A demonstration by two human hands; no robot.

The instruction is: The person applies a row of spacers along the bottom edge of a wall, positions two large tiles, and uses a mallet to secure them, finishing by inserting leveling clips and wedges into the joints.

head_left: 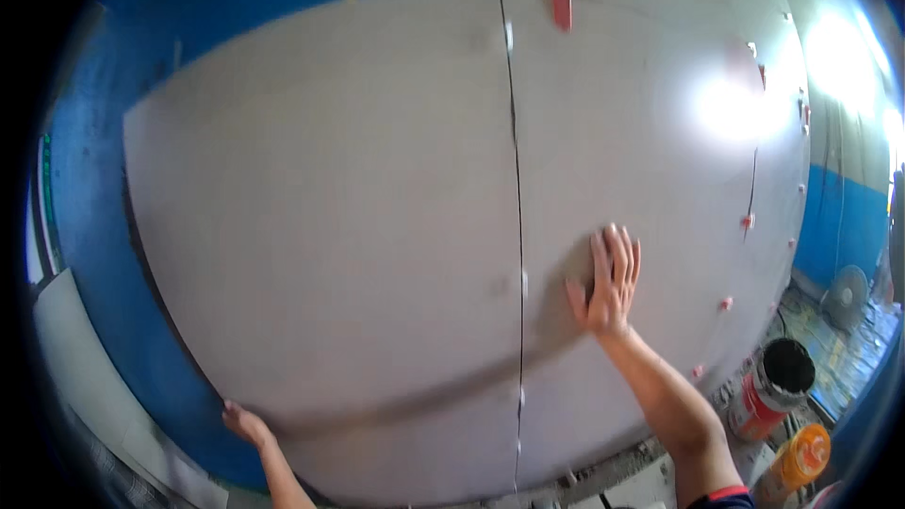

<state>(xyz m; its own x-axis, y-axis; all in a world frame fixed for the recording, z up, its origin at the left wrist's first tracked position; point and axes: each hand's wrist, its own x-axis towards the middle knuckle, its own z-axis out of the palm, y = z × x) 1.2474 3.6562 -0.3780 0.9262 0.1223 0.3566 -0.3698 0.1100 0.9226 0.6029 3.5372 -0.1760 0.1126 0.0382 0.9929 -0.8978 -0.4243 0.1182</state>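
Note:
A large grey wall tile (330, 198) stands against a blue wall. My left hand (247, 423) is at the tile's lower left edge, its fingers bent together against that edge; their tips are partly hidden. Across a narrow dark joint stands a second grey tile (641, 151). My right hand (611, 287) lies flat on this one, fingers stretched and thumb apart, holding nothing. Small white clips (524, 283) sit along the joint. A red wedge (562, 6) sticks out near the top of the right-hand tile.
Further right, several red wedges (748, 221) mark another joint. A black-topped bucket (787, 368) and an orange-lidded container (809, 452) stand at lower right. Beyond them is a fan (846, 297). Pale panels (104, 368) lean at the left against the blue wall (90, 198).

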